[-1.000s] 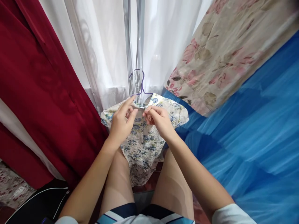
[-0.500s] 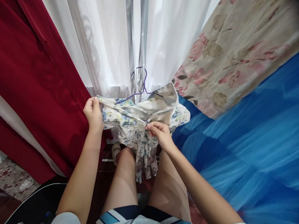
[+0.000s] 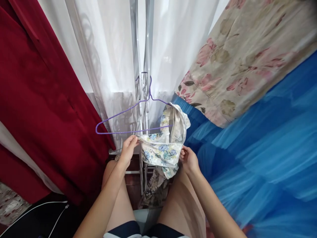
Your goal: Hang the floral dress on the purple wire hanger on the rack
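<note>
A purple clothes hanger (image 3: 116,114) hangs by its hook from a metal bar in front of white curtains. Its left arm is bare, while a floral garment (image 3: 162,152), white with blue and yellow flowers, still loops over its right arm. My left hand (image 3: 128,148) pinches the garment's left edge below the hanger. At the other side, my right hand (image 3: 189,159) closes on the cloth near the lower right. The garment's opening faces up, and its lower part droops between my knees.
Red curtain (image 3: 49,99) hangs on the left, with white curtains (image 3: 111,49) ahead. To the right are a flowered cloth (image 3: 223,72) and a blue curtain (image 3: 252,158). A dark round surface with a white cable (image 3: 58,218) lies at lower left.
The garment's left side has come off the hanger's left arm, baring it. My left hand has moved right and down with the edge; my right hand has shifted right and down.
</note>
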Demonstrator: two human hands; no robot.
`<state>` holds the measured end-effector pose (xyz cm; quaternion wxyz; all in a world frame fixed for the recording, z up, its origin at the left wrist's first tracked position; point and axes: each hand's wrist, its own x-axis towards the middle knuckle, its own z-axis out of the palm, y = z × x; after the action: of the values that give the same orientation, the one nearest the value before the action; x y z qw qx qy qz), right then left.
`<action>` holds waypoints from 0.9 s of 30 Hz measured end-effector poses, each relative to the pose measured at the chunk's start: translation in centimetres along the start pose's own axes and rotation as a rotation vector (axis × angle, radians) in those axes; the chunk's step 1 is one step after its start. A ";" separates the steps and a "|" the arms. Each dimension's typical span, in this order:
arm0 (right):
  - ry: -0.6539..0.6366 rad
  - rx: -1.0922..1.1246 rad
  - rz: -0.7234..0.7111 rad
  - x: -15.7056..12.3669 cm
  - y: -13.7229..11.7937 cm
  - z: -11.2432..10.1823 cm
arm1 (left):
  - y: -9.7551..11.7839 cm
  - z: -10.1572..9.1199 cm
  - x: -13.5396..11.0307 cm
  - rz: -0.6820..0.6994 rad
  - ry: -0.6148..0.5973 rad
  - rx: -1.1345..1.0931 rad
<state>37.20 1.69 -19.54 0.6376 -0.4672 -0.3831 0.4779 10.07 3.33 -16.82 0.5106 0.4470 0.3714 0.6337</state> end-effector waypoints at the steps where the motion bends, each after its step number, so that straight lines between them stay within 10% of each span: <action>1: -0.003 -0.029 0.009 -0.3 0.5 -0.2 | 0.6 0.8 -0.4 0.047 -0.057 0.050; 13: -0.584 -0.209 0.086 -5.5 -0.9 6.1 | 4.1 5.3 -6.4 0.174 -0.450 0.325; 20: -0.934 0.112 0.466 -7.4 -3.7 6.1 | 2.2 1.0 -6.5 -0.237 -0.716 0.185; 24: -1.098 -0.099 0.382 -6.0 -7.4 5.1 | 0.8 -2.5 -7.3 -0.289 -0.808 0.353; 27: -1.028 -0.319 0.241 -4.4 -10.6 4.9 | 1.6 -4.9 -6.9 -0.146 -0.661 0.615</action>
<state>34.21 -2.59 -8.17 0.2305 -0.3048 -0.6567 0.6502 5.46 -3.83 -18.18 0.4885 0.7286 0.3900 0.2799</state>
